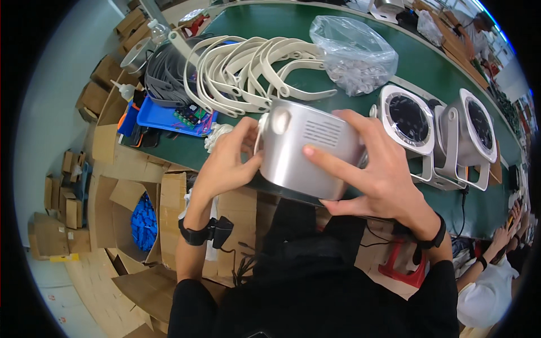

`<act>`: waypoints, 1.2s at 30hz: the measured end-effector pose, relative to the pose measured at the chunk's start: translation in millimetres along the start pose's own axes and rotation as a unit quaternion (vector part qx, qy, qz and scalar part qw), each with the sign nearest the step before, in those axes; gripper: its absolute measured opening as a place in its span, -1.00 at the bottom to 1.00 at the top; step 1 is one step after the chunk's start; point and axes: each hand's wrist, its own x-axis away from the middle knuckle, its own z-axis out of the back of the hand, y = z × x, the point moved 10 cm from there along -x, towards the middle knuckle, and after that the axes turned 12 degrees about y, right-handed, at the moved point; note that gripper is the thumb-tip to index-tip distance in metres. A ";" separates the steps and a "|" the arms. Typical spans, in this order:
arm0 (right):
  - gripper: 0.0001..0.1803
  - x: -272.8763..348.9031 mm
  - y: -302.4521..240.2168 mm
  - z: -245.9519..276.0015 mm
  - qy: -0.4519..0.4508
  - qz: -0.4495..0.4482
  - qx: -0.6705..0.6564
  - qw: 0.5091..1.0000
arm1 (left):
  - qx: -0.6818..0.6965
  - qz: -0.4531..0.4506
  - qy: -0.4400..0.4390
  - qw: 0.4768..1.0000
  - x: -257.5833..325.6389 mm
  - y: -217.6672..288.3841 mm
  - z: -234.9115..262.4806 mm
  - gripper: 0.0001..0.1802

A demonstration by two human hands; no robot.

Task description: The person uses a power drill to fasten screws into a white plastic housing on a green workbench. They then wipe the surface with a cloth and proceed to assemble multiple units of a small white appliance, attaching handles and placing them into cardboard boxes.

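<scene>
A rounded silver device housing [293, 163], with rows of slots and a round recess on top, is held tilted over the near edge of the table. My right hand [380, 169] grips its right side, with the index finger stretched across the top and the thumb low on the near side. My left hand [228, 160] is closed at the left end, thumb and fingertips against the housing's edge. Beside those fingertips shows a small white part [262, 121]. What lies under the left fingertips is partly hidden.
On the green table [253, 19] lie white curved brackets [242, 73], grey brackets [169, 73], a blue tray [163, 117] with circuit boards and a clear plastic bag [355, 53] of small parts. Two finished-looking devices [406, 118] stand right. Cardboard boxes [127, 217] are left; a co-worker [493, 276] sits right.
</scene>
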 end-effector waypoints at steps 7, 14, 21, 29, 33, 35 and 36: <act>-0.11 -8.5 9.8 -3.6 -0.021 0.007 0.013 1.000 | 0.286 0.197 -0.143 0.927 28.8 -5.4 -2.5 -0.45; -0.18 0.4 0.4 -8.3 -0.020 0.048 -0.024 0.998 | 0.226 0.096 -0.013 0.969 16.6 0.7 -8.3 -0.48; -0.18 0.6 -6.6 -16.5 -0.004 0.063 0.002 0.998 | -0.177 -0.086 -0.109 0.974 -33.2 32.0 -8.0 -0.62; -0.19 2.8 0.5 -16.8 -0.001 0.060 -0.038 0.998 | -0.337 -0.153 -0.348 0.861 -50.4 27.5 -20.3 -0.60; -0.24 1.7 8.0 -6.8 0.056 0.016 -0.059 0.997 | -0.316 -0.190 -0.182 0.912 -56.1 30.9 -7.1 -0.65; -0.29 16.2 13.7 10.5 0.133 -0.044 -0.057 0.988 | -0.265 -0.142 0.005 0.954 -60.1 33.5 16.2 -0.74; -0.32 32.0 20.2 22.5 0.185 -0.066 -0.036 0.980 | -0.155 -0.107 0.109 0.976 -50.7 35.5 34.5 -0.77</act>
